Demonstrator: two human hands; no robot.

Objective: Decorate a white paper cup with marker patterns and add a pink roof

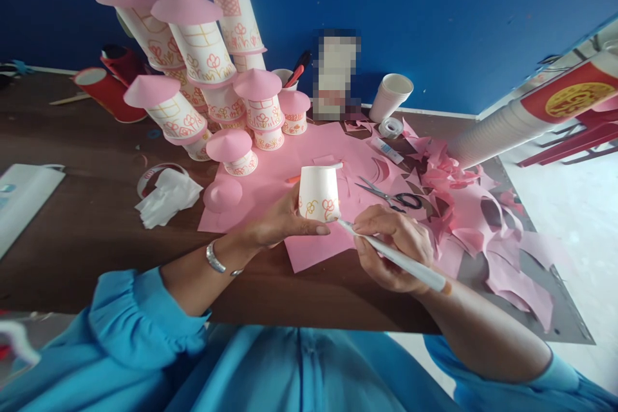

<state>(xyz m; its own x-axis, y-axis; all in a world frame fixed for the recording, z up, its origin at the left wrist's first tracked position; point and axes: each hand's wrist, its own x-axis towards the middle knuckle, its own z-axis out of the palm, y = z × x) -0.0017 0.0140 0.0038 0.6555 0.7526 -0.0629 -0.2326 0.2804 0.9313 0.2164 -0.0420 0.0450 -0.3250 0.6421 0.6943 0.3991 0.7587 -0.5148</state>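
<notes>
My left hand (pixel 290 219) grips a small white paper cup (pixel 319 188) upside down, its thumb along the lower edge. Orange and yellow flowers are drawn round the cup's lower part. In my right hand (pixel 398 244) is a white marker (pixel 410 262) with an orange end, pinched between thumb and fingers. The marker's tip meets or nearly meets the cup's lower right edge; I cannot tell which. Just behind my right hand lie open scissors (pixel 389 194). Under both hands spreads a pink paper sheet (pixel 309 257).
Cup towers with pink cone roofs (pixel 197 45) stand at the back left. Pink paper scraps (pixel 483 219) cover the right side. A long stack of cups (pixel 497 129) leans there. A tape roll (pixel 391 127), a white cup (pixel 391 98) and crumpled white tissue (pixel 168 198) are on the table.
</notes>
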